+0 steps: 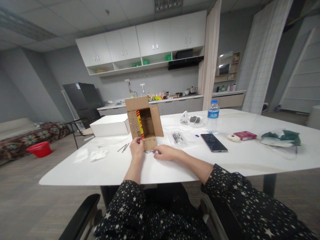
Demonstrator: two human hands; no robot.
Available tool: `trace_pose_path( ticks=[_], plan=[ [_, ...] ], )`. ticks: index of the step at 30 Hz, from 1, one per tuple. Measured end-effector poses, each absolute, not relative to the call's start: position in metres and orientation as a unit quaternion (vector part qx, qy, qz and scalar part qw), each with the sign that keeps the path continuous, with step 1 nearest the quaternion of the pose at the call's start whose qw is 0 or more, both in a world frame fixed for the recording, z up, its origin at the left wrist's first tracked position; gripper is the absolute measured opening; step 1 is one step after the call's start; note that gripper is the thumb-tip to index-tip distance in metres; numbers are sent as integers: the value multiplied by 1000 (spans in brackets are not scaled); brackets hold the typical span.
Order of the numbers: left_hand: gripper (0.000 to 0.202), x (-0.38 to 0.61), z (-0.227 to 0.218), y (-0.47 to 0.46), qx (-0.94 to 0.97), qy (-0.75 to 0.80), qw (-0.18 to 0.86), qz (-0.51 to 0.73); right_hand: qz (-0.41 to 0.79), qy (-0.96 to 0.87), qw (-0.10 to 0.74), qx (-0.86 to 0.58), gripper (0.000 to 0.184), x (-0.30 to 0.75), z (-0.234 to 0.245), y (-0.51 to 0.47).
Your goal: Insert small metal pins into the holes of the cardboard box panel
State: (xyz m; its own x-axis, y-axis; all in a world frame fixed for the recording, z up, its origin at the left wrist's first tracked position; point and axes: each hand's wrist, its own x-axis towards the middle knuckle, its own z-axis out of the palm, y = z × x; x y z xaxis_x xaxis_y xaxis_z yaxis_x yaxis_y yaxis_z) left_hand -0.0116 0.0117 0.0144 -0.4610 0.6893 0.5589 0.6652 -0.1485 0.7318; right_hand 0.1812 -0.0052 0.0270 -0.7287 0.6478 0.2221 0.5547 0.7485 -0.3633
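An open cardboard box (148,143) stands on the white table, its opening facing me and its flaps spread. Small holes run in rows through the left flap and the lower flap. My left hand (137,147) is closed at the box's lower left corner, fingers bent against the cardboard. Just right of the lower flap, my right hand (166,152) is closed, its fingertips down by thin metal pieces (148,151) at the box's foot. Whether those fingertips hold one is too small to tell. A few loose nail-like pieces (123,147) lie left of my left hand.
A clear bag of thin metal pieces (178,138), a black phone (214,143) and a blue-capped water bottle (213,116) are to the right. Behind the box on the left is a white box (110,125). White tissues (98,155) lie front left on the table (110,173).
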Motion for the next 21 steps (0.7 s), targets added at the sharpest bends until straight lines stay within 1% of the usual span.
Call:
trace_pose_path(
  ticks=[6,10,14,21],
  plan=[
    [23,-9,14,13,557,648,-18,519,144,-919,173,-325,37,181,25,-3],
    [21,2,13,9,645,621,15,444,137,-922,176,-318,37,181,23,-1],
    [20,13,12,5,715,598,47,358,128,-926,178,-307,32,181,22,0],
    [20,11,12,5,743,586,42,322,112,-931,185,-294,27,180,18,4]
  ],
)
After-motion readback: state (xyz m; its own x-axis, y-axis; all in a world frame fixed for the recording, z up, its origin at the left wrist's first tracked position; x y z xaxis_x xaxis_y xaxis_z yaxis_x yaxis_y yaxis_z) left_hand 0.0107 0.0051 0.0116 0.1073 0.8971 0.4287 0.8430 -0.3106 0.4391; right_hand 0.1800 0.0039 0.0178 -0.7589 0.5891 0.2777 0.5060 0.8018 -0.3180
